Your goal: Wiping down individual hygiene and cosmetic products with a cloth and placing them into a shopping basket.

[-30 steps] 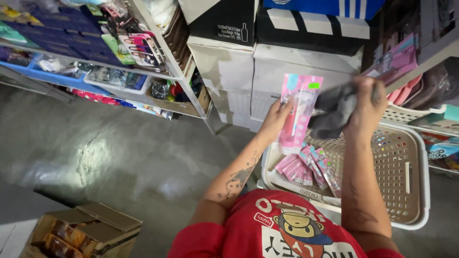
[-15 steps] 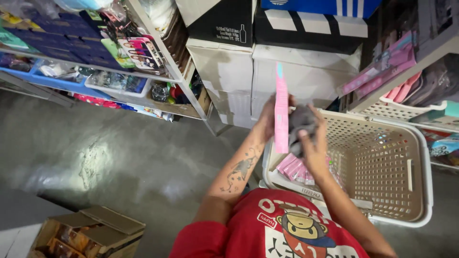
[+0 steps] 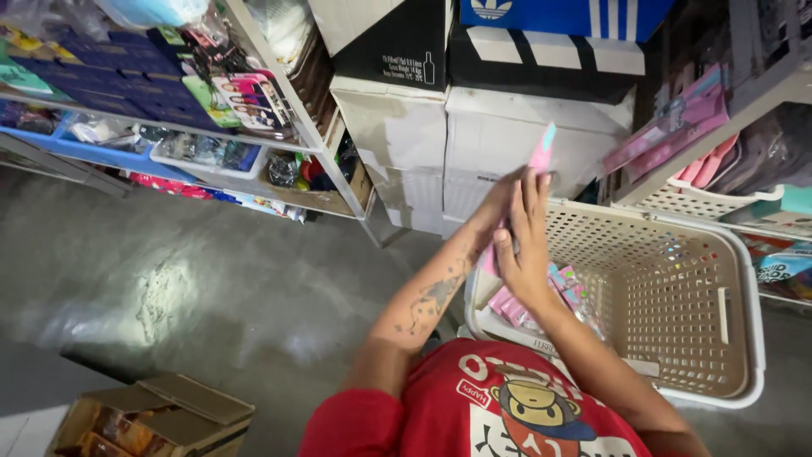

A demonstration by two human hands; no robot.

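Pressing together at the centre of the view, the left hand [image 3: 495,211] and the right hand [image 3: 524,245] sandwich a flat pink packet [image 3: 540,159] between them. Only the packet's top end, pink with a pale blue tip, pokes out above the fingertips toward 12 o'clock, plus a sliver of pink at the heel of the palms; the rest is hidden between the hands. Both hands lie flat against the packet, fingers straight and held together, so it is clamped between palms rather than wrapped by fingers. The left hand is largely covered by the right, and how its fingers sit cannot be made out.

Right below and out toward 3 o'clock sits a beige perforated basket [image 3: 727,338], its near wall partly hidden by the right forearm. Down in its corner at about 6 o'clock from the hands lie more pink packets [image 3: 512,306], half masked by the wrist, their count unclear.

At 12 o'clock, stacked white cartons [image 3: 507,127] stand behind the hands. At 10 o'clock, a shelf rack [image 3: 279,144] of colourful goods, too blurred to identify. At 8 o'clock, an open cardboard box [image 3: 144,419] is cut off by the bottom edge. The red shirt [image 3: 491,406] fills 6 o'clock.
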